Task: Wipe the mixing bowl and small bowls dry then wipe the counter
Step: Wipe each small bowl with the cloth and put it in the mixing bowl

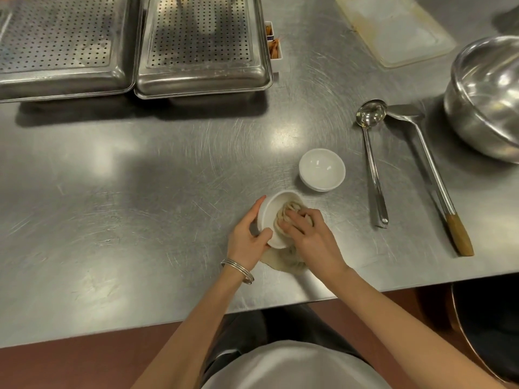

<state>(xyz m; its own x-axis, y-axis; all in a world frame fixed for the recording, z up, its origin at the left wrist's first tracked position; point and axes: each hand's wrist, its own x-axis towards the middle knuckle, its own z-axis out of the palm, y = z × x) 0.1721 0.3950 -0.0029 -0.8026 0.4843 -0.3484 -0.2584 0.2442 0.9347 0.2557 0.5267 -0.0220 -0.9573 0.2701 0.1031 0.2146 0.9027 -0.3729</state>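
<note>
1. Steel counter point(140, 178) looks slick, and I am working close to its near edge. My left hand point(247, 234) is curled round the bowl point(266, 220), which is tipped towards my right. If that grip slides on a wet wall, the bowl could drop and roll off the edge.
2. My right hand point(309, 237) has its fingers bunched into the cloth point(286, 214), pressing it inside the bowl. Pushing too hard against the tilt could lever the bowl out of my left hand.
3. A tail of cloth trails under the bowl onto the counter. It looks stained, so it may smear rather than dry, and it could snag as I turn the bowl.
4. A second bowl point(321, 169) sits just beyond. A careless swing could knock it towards the ladle point(370, 116).
5. The mixing bowl point(486, 99) is well off to my right. Reaching for it across the ladle and spatula point(429, 164) could send them clattering.
</note>
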